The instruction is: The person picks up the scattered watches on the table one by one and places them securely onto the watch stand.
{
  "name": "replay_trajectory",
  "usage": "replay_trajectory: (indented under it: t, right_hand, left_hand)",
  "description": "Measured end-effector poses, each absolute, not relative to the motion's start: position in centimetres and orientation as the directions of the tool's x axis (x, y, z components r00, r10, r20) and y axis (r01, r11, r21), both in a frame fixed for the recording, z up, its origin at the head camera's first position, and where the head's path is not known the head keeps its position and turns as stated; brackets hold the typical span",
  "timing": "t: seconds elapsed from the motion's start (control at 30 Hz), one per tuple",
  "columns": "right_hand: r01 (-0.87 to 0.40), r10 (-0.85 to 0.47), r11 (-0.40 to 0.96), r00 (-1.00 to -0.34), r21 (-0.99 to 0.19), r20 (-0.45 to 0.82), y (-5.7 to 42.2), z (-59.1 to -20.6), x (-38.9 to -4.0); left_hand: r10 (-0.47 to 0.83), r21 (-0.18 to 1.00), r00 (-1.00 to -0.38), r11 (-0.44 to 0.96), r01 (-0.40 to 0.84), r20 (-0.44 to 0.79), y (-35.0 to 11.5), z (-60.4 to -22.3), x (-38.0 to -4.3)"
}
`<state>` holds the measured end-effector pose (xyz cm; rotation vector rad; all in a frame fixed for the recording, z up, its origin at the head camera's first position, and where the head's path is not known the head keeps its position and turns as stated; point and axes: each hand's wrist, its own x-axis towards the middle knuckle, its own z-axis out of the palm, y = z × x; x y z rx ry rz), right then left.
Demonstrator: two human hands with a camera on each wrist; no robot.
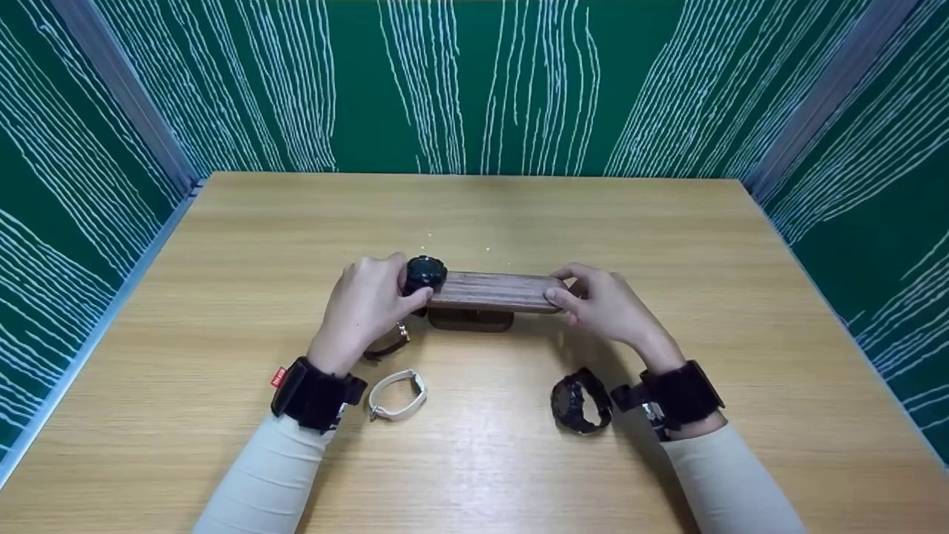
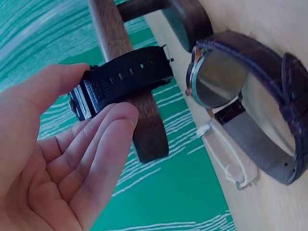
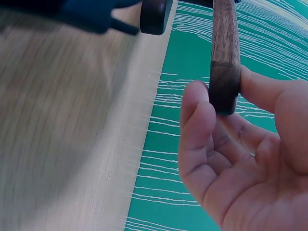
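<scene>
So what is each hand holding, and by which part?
The left hand pinches a black, round-faced wristwatch at its case; the right hand grips a flat brown wooden bar by its right end.

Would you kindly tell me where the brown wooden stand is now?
In the head view, the brown wooden stand is near the centre, between the left hand, which grips a black watch, and the right hand.

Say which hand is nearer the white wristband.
Left. The left hand, holding a black watch, is beyond the wristband; the right hand grips the wooden bar, farther off to the right.
</scene>
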<state>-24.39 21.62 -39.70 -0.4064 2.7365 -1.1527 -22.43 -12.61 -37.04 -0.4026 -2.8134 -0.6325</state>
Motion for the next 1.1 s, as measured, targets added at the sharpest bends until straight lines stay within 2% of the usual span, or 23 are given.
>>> replay_trajectory:
  t: [1.1]
  right_hand:
    - [-0.200, -0.315, 0.659, -0.949, -0.725, -0.024, 21.7, -39.7, -24.3]
  left_hand:
    - [0.141, 0.383, -0.940, 0.887, 0.260, 0.310, -10.3, -38.4, -21.9]
